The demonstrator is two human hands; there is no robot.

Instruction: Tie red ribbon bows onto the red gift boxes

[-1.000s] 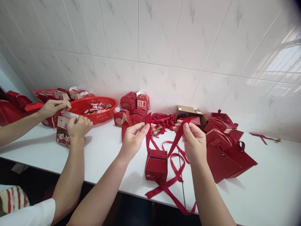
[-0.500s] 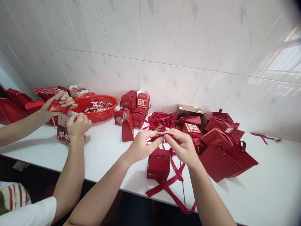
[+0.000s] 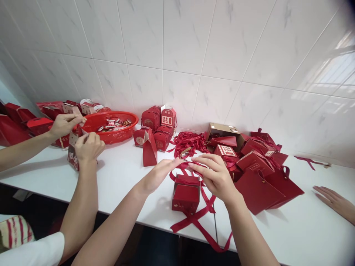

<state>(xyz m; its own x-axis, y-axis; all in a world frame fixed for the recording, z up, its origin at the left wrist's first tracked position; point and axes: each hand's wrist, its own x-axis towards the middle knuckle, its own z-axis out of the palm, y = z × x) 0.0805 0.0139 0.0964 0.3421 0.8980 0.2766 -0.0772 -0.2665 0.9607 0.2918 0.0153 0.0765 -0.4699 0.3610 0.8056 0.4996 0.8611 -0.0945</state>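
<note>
A length of red ribbon [image 3: 195, 218] runs from above a small red gift box [image 3: 185, 197] down across the table in a crossed tangle. My left hand [image 3: 158, 175] has its fingers pressed together, with the ribbon at their tips. Opposite it, my right hand [image 3: 217, 175] pinches the ribbon between thumb and fingers, the other fingers loosely raised. Both hands are above the box's back edge. Around the box, the ribbon forms a loop under my hands. The exact grip at the left fingertips is partly hidden.
Finished red boxes [image 3: 151, 120] and a heap of ribbons [image 3: 191, 142] stand behind. Red bags [image 3: 260, 188] pile up right. A co-worker's hands [image 3: 90, 146] handle a patterned box beside a red basket [image 3: 113, 138]. Another person's hand [image 3: 334, 201] rests at right.
My hands have shifted apart slightly, with right fingers lifting and the left hand flattening. A ribbon loop now shows around the box. Another person's hand has appeared at the right.
</note>
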